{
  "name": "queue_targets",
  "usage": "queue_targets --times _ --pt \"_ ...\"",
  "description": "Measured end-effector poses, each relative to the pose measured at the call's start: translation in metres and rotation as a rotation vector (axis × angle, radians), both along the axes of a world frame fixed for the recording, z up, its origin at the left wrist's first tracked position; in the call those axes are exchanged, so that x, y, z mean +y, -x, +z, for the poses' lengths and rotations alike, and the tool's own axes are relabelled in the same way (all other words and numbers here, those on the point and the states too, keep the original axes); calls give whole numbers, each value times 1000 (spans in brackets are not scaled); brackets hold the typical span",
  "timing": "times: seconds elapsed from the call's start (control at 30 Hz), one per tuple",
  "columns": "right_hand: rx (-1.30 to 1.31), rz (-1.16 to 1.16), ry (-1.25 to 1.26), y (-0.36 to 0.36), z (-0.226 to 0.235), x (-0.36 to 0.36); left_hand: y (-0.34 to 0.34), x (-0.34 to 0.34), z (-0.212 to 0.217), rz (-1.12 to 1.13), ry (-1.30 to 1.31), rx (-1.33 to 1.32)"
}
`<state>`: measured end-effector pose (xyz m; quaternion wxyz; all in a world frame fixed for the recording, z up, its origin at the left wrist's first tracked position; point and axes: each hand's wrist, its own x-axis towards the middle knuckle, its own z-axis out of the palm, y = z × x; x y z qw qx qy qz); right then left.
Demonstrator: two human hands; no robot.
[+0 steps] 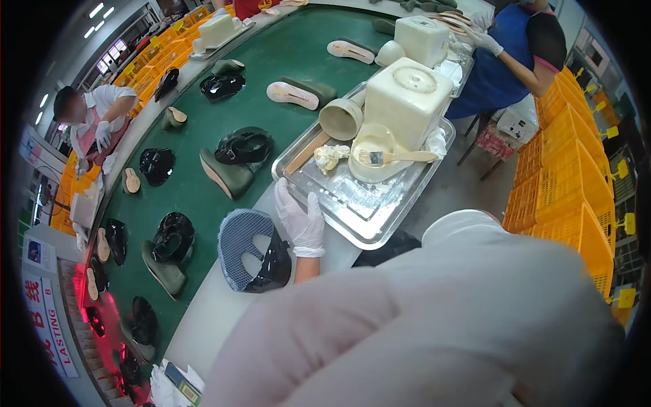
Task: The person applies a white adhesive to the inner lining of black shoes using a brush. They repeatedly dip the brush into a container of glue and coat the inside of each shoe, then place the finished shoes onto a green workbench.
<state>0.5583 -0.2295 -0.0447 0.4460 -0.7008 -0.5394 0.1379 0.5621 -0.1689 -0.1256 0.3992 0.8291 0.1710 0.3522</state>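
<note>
My left hand (pixel 300 220), in a white glove, lies between the metal tray and a shoe upper, its fingers stretched out toward the tray's near-left edge. Nothing shows in its grasp. Just left of it, the glossy black shoe upper (pixel 274 264) with blue patterned lining lies on the pale ledge (pixel 210 305); whether they touch I cannot tell. The metal tray (pixel 339 216) bears a cream box-shaped container (pixel 407 95), a round cup (pixel 341 119), a crumpled yellowish lump (pixel 330 157) and a flat brush (pixel 400 157) across a shallow dish. A large pale sleeve (pixel 420 319) blocks the lower view; my right hand is not visible.
Left of the ledge runs a green conveyor belt (pixel 196 136) carrying green shoe lasts (pixel 234 173) and black uppers (pixel 173 237). A person (pixel 102 129) works across it, another in a blue apron (pixel 488 68) at the upper right. Orange crates (pixel 556 176) stand along the right.
</note>
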Motion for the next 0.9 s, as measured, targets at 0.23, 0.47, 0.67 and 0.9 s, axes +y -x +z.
queue_targets --times 0.23,0.47,0.67,0.9 --pt "-166 -59 118 -1 -31 31 2 0 7 6 -44 -6" --pt "-165 -85 116 -4 -32 34 -4 -4 4 1 -13 -35" --pt "-151 -181 117 -5 -27 27 -9 -10 7 -13 -24 15" --pt "-137 -181 76 16 -16 38 -8 -1 7 9 -83 -15"
